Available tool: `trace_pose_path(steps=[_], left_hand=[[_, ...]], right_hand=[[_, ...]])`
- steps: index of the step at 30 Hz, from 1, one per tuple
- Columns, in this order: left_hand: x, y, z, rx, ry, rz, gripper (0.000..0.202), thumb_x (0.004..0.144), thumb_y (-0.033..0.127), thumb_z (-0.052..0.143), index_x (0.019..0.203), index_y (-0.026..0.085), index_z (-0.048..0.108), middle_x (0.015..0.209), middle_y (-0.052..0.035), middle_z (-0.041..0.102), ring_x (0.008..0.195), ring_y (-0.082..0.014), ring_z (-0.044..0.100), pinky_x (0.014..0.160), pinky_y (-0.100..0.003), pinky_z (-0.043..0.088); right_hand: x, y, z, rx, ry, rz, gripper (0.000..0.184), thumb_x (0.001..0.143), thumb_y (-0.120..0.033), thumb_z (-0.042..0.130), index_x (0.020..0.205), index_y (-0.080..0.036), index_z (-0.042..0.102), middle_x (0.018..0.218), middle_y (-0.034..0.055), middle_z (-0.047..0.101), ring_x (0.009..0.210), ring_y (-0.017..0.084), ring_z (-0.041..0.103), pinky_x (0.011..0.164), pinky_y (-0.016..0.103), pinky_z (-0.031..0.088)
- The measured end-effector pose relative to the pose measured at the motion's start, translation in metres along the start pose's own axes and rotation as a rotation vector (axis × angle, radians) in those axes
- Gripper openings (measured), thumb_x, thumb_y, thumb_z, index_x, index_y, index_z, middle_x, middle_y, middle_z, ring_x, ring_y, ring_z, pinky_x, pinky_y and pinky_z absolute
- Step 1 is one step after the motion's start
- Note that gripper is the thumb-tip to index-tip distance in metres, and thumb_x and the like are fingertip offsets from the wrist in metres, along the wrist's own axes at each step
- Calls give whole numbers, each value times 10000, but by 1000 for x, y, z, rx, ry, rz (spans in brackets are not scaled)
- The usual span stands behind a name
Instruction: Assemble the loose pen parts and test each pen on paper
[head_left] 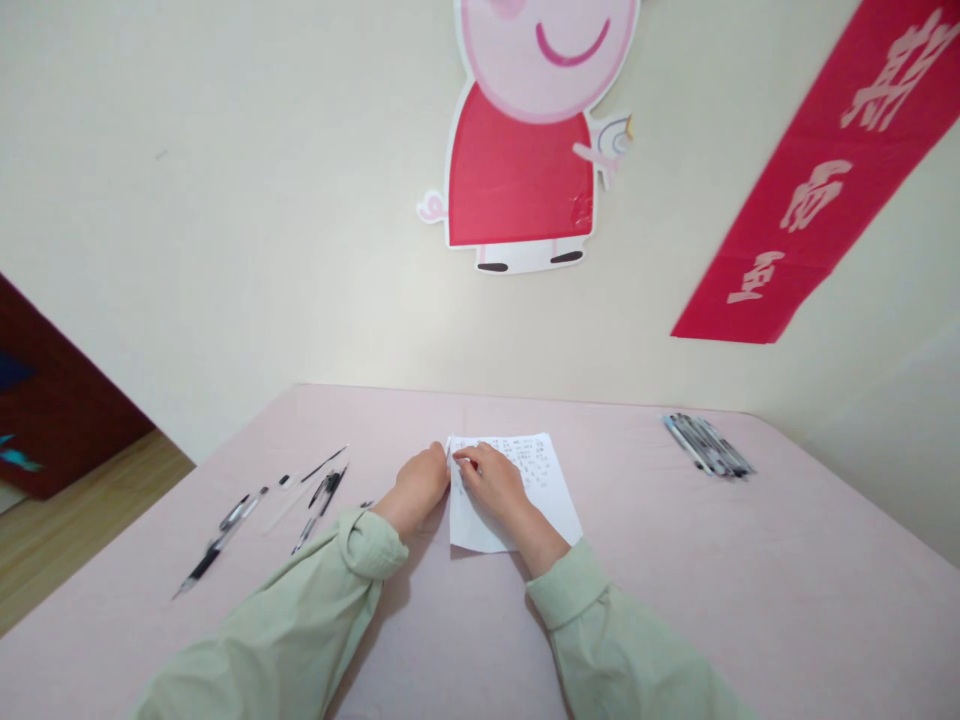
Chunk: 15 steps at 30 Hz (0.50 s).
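A white sheet of paper (546, 478) with small handwriting lies on the pink table (675, 560) in front of me. My left hand (417, 485) is curled closed at the sheet's left edge. My right hand (491, 482) rests on the paper with its fingers pinched together near the top left corner, beside my left hand; a small reddish thing shows at its fingertips, too small to name. Both arms wear pale green sleeves.
To the left lie several pens and pen parts (319, 505), one black pen (221, 538) nearest the table's left edge. A bundle of pens (707, 444) lies at the far right. A cartoon pig cutout (525, 130) and a red banner (817, 180) hang on the wall.
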<state>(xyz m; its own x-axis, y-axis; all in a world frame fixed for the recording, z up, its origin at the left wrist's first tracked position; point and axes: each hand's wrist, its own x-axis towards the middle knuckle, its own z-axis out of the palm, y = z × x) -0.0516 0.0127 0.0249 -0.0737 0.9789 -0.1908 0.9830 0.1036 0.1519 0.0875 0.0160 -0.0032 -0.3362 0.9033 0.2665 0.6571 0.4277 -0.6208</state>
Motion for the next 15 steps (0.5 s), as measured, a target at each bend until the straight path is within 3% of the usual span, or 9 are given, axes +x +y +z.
trace_pose_path(steps=[4,10,15], left_hand=[[3,-9,-6,23,8,-54,330,839,155,442,1124,41,564,1051,-251,674,1024,-296,659,790,-350,497],[6,-20,-12,10,-5,-26,284,784,174,503,1017,75,632,1038,-227,689,1011,-291,662,778,-317,491],[-1,-18,-25,-115,-37,43,230,807,229,473,926,109,629,863,-145,725,672,-208,698,585,-262,475]], right_hand=[[-2,-5,0,-157,-50,50,251,914,-256,464,942,-269,713,933,57,678,859,206,603,664,275,370],[0,-3,2,-122,-24,49,249,904,-232,461,887,-267,706,920,54,714,853,214,613,653,277,354],[2,3,5,19,56,122,222,877,-242,480,776,-249,677,800,30,700,749,180,593,631,253,352]])
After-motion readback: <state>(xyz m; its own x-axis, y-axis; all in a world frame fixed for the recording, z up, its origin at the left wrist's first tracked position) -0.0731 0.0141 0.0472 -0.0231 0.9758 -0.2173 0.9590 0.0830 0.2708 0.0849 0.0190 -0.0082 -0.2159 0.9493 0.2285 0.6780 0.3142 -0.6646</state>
